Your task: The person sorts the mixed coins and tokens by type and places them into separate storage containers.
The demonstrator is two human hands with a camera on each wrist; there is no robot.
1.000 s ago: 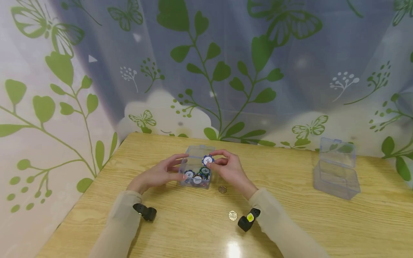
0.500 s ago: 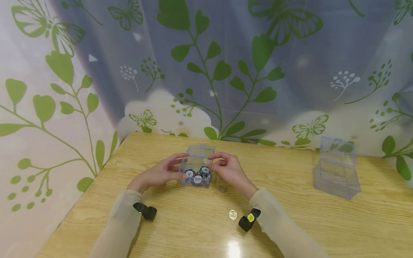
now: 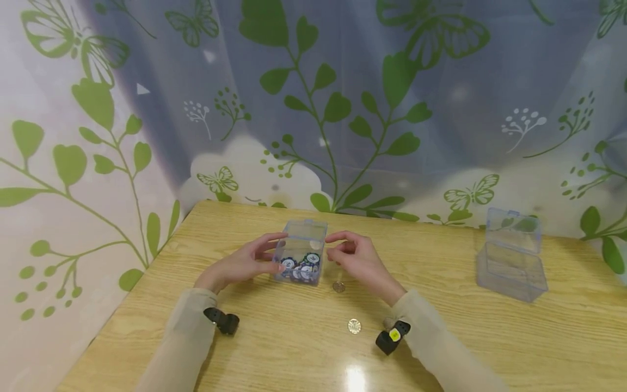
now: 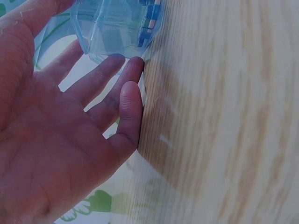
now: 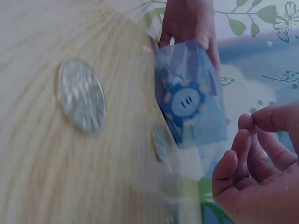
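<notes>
An open clear plastic box (image 3: 300, 256) stands on the table with several poker chips (image 3: 306, 271) in its front part. My left hand (image 3: 242, 264) holds the box's left side, thumb at the front and fingers towards the back. In the left wrist view the box (image 4: 112, 30) shows at the top, above spread fingers. Just off the box's right side is my right hand (image 3: 360, 261), fingers loosely curled, holding nothing visible. The right wrist view shows a blue chip (image 5: 186, 101) through the box wall. A coin (image 3: 339, 286) lies close beside the box.
Nearer me lies a gold-coloured coin (image 3: 354, 326). A roundish coin-like thing (image 3: 389, 323) is partly hidden by the right wrist strap. A second clear box (image 3: 511, 272) with its lid raised stands at the right. A patterned curtain (image 3: 313, 109) hangs behind the table.
The blue chip that my right hand pinched over the box has been let go into it, among the other chips. My right hand has drawn back to the right, while the left stays in place.
</notes>
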